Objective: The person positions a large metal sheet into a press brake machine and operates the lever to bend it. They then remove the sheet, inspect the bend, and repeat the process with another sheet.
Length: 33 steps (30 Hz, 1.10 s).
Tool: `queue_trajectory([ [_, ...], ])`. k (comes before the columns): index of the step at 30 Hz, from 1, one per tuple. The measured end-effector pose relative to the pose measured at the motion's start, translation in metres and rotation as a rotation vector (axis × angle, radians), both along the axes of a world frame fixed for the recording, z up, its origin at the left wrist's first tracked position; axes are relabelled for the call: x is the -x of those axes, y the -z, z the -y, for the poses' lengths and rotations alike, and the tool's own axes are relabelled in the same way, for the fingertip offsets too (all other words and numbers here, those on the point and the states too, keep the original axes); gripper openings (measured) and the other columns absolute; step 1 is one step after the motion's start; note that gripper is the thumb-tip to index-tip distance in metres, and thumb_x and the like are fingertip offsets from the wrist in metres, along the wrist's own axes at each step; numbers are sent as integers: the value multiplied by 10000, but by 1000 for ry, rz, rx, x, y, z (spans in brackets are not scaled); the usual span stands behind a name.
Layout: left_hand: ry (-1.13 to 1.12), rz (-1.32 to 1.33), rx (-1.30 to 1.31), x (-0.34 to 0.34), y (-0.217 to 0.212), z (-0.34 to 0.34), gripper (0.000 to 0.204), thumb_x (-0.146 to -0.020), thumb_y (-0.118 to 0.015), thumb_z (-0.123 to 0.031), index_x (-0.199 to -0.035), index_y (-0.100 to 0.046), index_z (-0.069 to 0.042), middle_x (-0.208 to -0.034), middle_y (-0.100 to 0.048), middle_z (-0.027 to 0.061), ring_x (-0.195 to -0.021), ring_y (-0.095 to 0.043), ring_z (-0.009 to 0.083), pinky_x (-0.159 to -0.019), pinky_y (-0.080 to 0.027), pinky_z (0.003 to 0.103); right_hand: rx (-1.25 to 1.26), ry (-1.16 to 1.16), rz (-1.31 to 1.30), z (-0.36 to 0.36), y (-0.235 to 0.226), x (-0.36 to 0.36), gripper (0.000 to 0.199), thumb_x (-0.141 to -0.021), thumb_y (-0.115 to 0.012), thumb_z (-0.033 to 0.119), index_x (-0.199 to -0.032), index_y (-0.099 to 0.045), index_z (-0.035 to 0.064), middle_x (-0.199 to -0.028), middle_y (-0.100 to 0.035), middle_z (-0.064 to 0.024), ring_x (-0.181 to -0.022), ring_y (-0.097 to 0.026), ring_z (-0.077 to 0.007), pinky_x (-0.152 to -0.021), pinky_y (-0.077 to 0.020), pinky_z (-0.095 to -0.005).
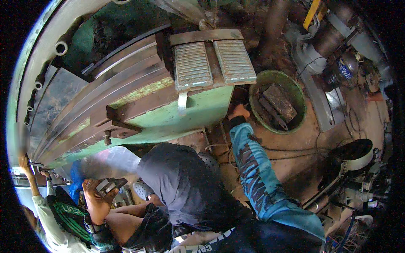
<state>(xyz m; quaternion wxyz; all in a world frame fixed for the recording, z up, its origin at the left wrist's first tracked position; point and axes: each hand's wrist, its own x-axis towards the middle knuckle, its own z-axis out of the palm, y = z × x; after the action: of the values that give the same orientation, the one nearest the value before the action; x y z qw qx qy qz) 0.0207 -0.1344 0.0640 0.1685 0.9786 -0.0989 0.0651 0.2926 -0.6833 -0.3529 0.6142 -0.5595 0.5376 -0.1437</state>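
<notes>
My left hand [98,197], with a watch at the wrist, is raised palm up above my bent leg. Its fingers hold small metal blocks [110,185], dark with bright cut faces. My right arm, in a blue patterned sleeve [257,168], stretches forward to the end of a green machine bed [185,120]. There my right hand [239,111] is low in shadow, between the bed's corner and a round green tub [303,95]. Its fingertips are hidden, so what they touch does not show. Inside the tub lie a rough grey block [280,101] and a dark flat bar [272,110].
Two ribbed metal plates [193,65] sit on the machine's end. A bolted bracket [116,128] juts from its side. Another person's arm [31,181] reaches to the machine's far left. Cables [287,149] cross the floor; a dark motor-like machine [344,71] stands at right.
</notes>
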Motion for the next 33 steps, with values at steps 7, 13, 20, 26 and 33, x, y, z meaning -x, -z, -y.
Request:
queue_trajectory([
  [7,-124,88,2,9,-21,32,467,-644,-952,-225,-998,-715,-35,-971,-689,155,-1008,-565,384,-916,-449,506,-128,-37,-165,-2,-9,8,581,-738,-874,604,-1041,-782,116,-979,-759,-59,-842,-706,-202,-756,-577,-402],
  [13,-220,47,-85,23,-49,28,430,-650,-949,-289,-971,-757,-75,-984,-707,117,-1010,-575,359,-969,-441,468,286,-241,94,-10,-77,143,541,-935,-732,494,-1200,-736,22,-1111,-757,-119,-939,-689,-256,-859,-555,-400],
  [20,-340,50,31,41,-73,5,353,-686,-919,-285,-944,-792,-81,-920,-759,84,-914,-669,302,-1010,-395,441,811,-197,479,-62,-288,201,458,-1073,-608,356,-1333,-674,-16,-1009,-743,-135,-798,-627,-186,-768,-515,-346],
  [26,-295,156,90,45,-79,3,287,-698,-896,-259,-912,-792,-97,-833,-725,79,-836,-643,300,-984,-395,446,629,-896,985,-173,-456,188,402,-1036,-632,163,-1401,-621,-5,-979,-721,-105,-789,-631,-111,-739,-516,-304],
  [33,-206,83,314,44,-77,21,352,-687,-909,-282,-950,-795,-77,-875,-752,94,-885,-667,283,-1010,-389,445,735,-2060,1063,-313,-457,191,704,-811,-865,158,-1433,-569,14,-1328,-630,-203,-1111,-655,-371,-946,-548,-395],
])
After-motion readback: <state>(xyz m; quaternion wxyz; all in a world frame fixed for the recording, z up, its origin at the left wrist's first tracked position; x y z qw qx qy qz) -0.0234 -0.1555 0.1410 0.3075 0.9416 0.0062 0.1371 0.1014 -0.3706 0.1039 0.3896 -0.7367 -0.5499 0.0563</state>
